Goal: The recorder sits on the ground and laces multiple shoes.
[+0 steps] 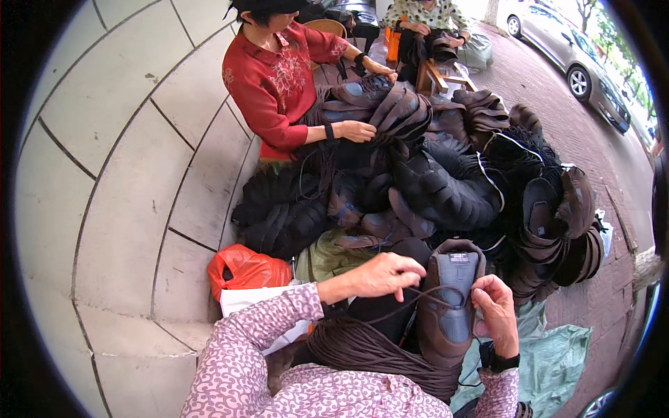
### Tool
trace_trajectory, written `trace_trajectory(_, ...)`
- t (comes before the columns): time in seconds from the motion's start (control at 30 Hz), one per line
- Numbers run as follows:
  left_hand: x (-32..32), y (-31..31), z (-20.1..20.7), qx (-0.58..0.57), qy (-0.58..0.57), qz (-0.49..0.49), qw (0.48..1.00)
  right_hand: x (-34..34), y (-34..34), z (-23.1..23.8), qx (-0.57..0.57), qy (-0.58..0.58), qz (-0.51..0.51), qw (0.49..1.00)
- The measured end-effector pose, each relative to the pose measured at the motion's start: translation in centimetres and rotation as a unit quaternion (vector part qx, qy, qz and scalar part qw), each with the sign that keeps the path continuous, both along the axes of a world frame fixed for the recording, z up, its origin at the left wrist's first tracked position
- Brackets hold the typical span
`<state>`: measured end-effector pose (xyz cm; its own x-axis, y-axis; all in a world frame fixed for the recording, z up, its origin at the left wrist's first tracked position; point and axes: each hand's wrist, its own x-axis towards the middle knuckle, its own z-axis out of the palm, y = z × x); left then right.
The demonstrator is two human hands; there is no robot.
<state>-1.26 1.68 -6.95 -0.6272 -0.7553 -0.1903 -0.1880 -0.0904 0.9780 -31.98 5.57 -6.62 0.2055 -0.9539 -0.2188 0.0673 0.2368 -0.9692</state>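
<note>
A brown and blue-grey shoe upper [454, 296] lies over my lap, its toe toward me. A thin brown shoelace [440, 288] loops across its blue middle. My left hand [382, 275] is to the left of the upper, fingers bent and closed round the lace. On the other side my right hand [496, 306] pinches the upper's right edge; whether lace is also between those fingertips is hidden. Below, a thick hank of brown laces [373, 355] is spread over my lap, partly under the upper.
A large heap of dark stacked shoe uppers [453, 177] lies ahead. A co-worker in red [275, 90] handles uppers at its far left; another person [428, 28] sits behind. An orange-red plastic bag [247, 268] is on my left, green sheeting [550, 366] on my right. Cars [571, 56] stand at far right.
</note>
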Motion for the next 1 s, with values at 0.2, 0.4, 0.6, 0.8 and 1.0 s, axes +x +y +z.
trace_trajectory(0.2,-2.0,1.1,-0.4,-0.050,-0.084,-0.067,0.993,0.1,-0.2,-0.2,0.000,-0.040,-0.003,0.999)
trace_trajectory(0.4,-1.5,1.1,-0.4,-0.081,-0.014,-0.030,0.996,-0.1,-0.4,-0.3,0.016,-0.043,-0.002,0.999)
trace_trajectory(0.6,1.3,-0.5,0.2,-0.035,-0.043,-0.035,0.998,-0.2,-0.3,-0.5,0.011,-0.058,-0.004,0.998)
trace_trajectory(0.8,1.6,0.2,0.8,0.028,-0.017,-0.011,0.999,-0.3,-0.2,-0.6,0.002,-0.080,0.003,0.997)
trace_trajectory(1.0,3.3,0.3,-0.4,0.040,-0.040,0.051,0.997,-0.5,0.0,-0.8,-0.003,-0.079,0.008,0.997)
